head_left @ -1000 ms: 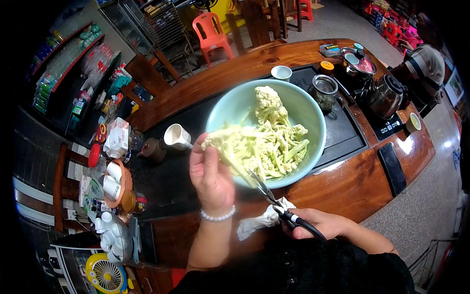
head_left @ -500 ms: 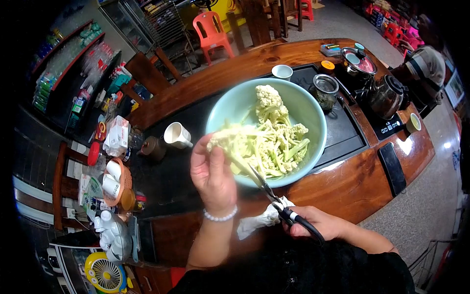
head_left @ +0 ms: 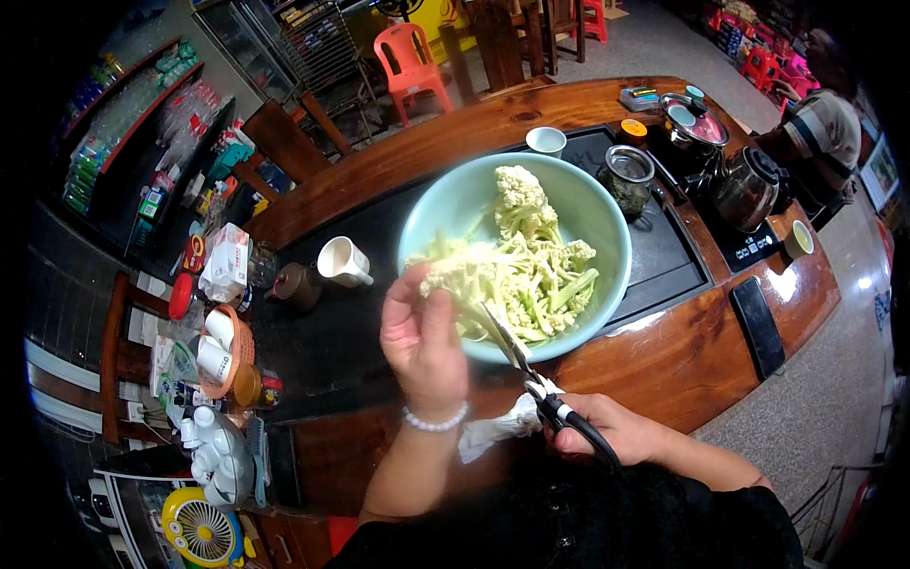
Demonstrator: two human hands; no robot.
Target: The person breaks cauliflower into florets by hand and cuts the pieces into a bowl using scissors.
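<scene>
My left hand (head_left: 424, 337), with a beaded bracelet on its wrist, pinches a pale cauliflower floret (head_left: 457, 275) over the near left side of a light green bowl (head_left: 607, 213). My right hand (head_left: 607, 427) grips black-handled scissors (head_left: 548, 403). Their blades point up and left, parted slightly, with the tips close to the floret's stem. Inside the bowl lie cut cauliflower pieces (head_left: 559, 275), and a larger cauliflower chunk (head_left: 521, 199) leans toward the far side. Under the scissors a crumpled white tissue (head_left: 498, 431) rests on the table.
A white cup (head_left: 343, 261) and a brown teapot (head_left: 297, 287) stand left of the bowl. To the right are a glass tea jar (head_left: 630, 171), a glass kettle (head_left: 746, 190) and a phone (head_left: 757, 327). Another person (head_left: 825, 123) sits at the far right.
My left hand has shifted slightly right with the floret. The scissors have tilted more upright, and their blades are nearer the stem. The bowl has not visibly moved.
</scene>
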